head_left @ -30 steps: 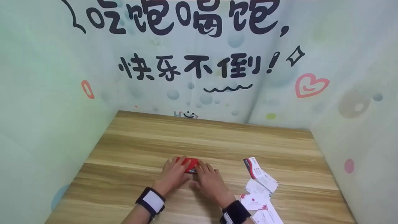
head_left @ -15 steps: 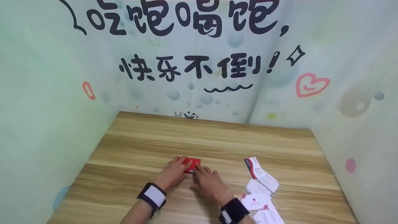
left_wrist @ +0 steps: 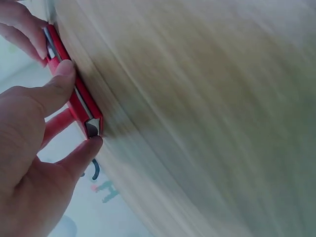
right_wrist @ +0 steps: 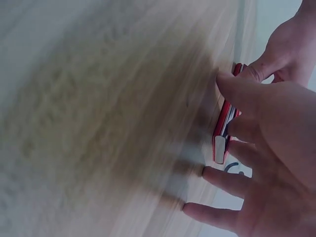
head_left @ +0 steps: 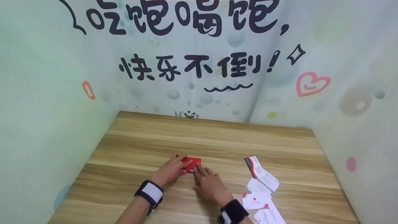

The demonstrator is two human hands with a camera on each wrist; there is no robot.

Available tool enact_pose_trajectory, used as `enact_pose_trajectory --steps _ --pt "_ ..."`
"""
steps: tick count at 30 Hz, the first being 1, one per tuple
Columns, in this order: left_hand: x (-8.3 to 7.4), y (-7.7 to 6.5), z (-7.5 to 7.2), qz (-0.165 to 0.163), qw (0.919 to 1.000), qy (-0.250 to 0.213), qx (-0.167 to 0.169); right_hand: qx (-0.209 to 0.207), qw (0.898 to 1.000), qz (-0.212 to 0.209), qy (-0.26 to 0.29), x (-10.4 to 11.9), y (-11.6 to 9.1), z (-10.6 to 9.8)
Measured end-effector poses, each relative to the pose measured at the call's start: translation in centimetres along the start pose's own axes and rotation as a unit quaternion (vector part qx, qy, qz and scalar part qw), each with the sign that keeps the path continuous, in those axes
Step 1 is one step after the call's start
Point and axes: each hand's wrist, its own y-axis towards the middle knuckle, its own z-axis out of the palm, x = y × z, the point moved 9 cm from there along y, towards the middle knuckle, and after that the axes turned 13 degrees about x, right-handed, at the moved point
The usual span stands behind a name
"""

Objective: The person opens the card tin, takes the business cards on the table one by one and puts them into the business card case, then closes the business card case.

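A small flat red card case (head_left: 195, 161) lies on the wooden table, between both hands. My left hand (head_left: 168, 172) holds its left part: in the left wrist view the thumb presses the near long side of the case (left_wrist: 92, 106), one finger lies behind it and another fingertip meets its end. A pale layer shows between the red covers. My right hand (head_left: 212, 186) touches the case's right part with two fingertips. In the right wrist view its fingers are spread and fairly straight, the outer two reaching past the case (right_wrist: 220, 129) to the tabletop.
To the right, several printed business cards (head_left: 255, 201) lie overlapping in a loose line; the farthest card (head_left: 254, 166) has a red and black edge. Printed cloth walls (head_left: 199, 99) enclose the table (head_left: 149, 140) at the back and both sides.
My left hand has slid slightly left along the card case. The right fingers have drawn a little toward the front, baring the case's far right corner. The business cards have stayed put.
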Motion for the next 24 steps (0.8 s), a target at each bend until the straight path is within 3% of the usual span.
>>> enact_pose_trajectory --steps 7,11,15,18,24 --pt "-0.2 0.3 0.0 0.014 0.9998 0.007 0.012 0.009 0.998 0.016 0.052 -0.7 -0.2 0.1" --pt "0.0 0.4 -0.3 0.006 0.9996 -0.014 0.023 0.015 0.998 0.020 0.052 -0.8 -0.1 0.2" --pt "0.9 0.6 -0.6 -0.014 0.9971 -0.063 0.041 0.025 0.998 0.022 0.046 -0.8 0.0 0.6" --pt "1.8 1.0 -0.8 -0.014 0.9909 -0.125 0.047 0.029 0.998 0.023 0.051 -0.7 0.0 0.6" --pt "2.7 2.3 -1.5 0.010 0.9708 -0.239 0.004 0.019 0.998 0.017 0.058 -0.4 -0.3 0.4"
